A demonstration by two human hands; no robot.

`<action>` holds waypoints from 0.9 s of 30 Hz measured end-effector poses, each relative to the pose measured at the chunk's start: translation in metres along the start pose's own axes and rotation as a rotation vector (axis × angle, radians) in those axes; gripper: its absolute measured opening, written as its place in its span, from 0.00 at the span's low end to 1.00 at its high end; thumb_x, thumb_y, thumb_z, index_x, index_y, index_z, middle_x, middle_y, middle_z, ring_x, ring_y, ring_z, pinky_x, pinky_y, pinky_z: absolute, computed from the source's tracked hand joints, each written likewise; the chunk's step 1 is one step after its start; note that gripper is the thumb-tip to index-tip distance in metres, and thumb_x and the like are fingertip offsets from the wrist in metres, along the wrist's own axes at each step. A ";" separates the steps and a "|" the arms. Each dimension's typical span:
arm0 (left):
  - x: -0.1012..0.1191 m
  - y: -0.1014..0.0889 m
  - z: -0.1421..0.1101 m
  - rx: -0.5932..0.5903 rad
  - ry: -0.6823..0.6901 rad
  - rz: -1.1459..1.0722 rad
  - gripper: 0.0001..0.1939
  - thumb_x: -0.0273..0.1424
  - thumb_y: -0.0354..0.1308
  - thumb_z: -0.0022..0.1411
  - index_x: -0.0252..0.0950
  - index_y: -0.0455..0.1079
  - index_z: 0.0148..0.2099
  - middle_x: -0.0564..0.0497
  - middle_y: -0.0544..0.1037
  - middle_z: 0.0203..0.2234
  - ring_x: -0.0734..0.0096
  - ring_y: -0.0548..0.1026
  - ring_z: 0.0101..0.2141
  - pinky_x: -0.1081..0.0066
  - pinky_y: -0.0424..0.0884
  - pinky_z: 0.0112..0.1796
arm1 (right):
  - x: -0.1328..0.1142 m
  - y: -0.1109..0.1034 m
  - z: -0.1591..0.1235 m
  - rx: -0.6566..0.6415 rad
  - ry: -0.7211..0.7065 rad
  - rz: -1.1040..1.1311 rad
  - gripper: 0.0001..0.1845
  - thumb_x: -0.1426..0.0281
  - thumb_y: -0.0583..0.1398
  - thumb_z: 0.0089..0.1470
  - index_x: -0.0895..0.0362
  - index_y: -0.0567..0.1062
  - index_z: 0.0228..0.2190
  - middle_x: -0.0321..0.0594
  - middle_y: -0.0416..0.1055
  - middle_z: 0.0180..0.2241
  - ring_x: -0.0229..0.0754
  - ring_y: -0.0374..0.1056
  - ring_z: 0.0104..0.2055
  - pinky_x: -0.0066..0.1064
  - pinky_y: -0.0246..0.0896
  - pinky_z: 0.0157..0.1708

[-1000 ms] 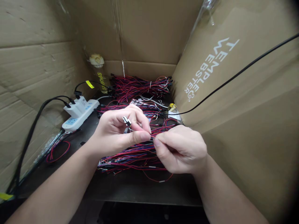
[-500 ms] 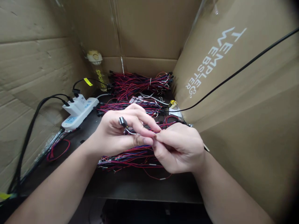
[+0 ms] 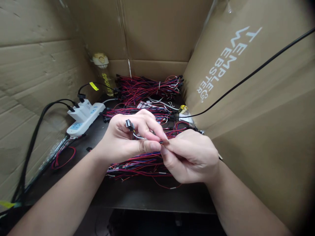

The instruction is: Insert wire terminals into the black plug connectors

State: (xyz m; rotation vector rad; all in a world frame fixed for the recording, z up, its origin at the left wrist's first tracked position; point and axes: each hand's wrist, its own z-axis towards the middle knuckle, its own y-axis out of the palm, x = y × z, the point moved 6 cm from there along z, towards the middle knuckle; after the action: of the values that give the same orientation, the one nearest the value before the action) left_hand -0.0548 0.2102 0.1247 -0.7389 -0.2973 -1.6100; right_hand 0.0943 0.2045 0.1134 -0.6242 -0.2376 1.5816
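Observation:
My left hand (image 3: 135, 137) pinches a thin wire cable between thumb and fingers. At that cable's end a small black connector (image 3: 129, 125) sticks up by the base of the index finger, with a white wire (image 3: 138, 136) running from it toward the fingertips. My right hand (image 3: 190, 155) is closed, its thumb and index finger pressed on the cable right beside the left fingertips. Most of what lies inside the right hand is hidden. Under both hands lies a bundle of red, blue and black wires (image 3: 140, 163) on the dark table.
A large tied wire bundle (image 3: 147, 88) lies at the back, a smaller bundle (image 3: 137, 113) before it. On the left are a white power strip (image 3: 86, 123) and a bottle (image 3: 104, 73). Cardboard walls (image 3: 157, 29) enclose the table; a black cable (image 3: 246, 83) crosses the right side.
The hands stay together at nearly the same place. The left fingers have shifted slightly, and a short stretch of cable shows between the fingertips. The view has moved a little.

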 end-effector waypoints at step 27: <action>0.002 0.001 0.003 -0.153 -0.052 -0.058 0.03 0.28 0.72 0.60 0.37 0.82 0.37 0.44 0.85 0.31 0.64 0.82 0.33 0.63 0.78 0.40 | 0.005 -0.009 0.002 0.068 0.059 0.127 0.14 0.81 0.59 0.54 0.55 0.67 0.21 0.26 0.49 0.16 0.30 0.43 0.18 0.29 0.43 0.17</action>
State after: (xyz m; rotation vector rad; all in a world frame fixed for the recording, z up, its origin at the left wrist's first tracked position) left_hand -0.0530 0.2100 0.1281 -0.8969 -0.2366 -1.6842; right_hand 0.1010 0.2109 0.1180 -0.6422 -0.1009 1.6830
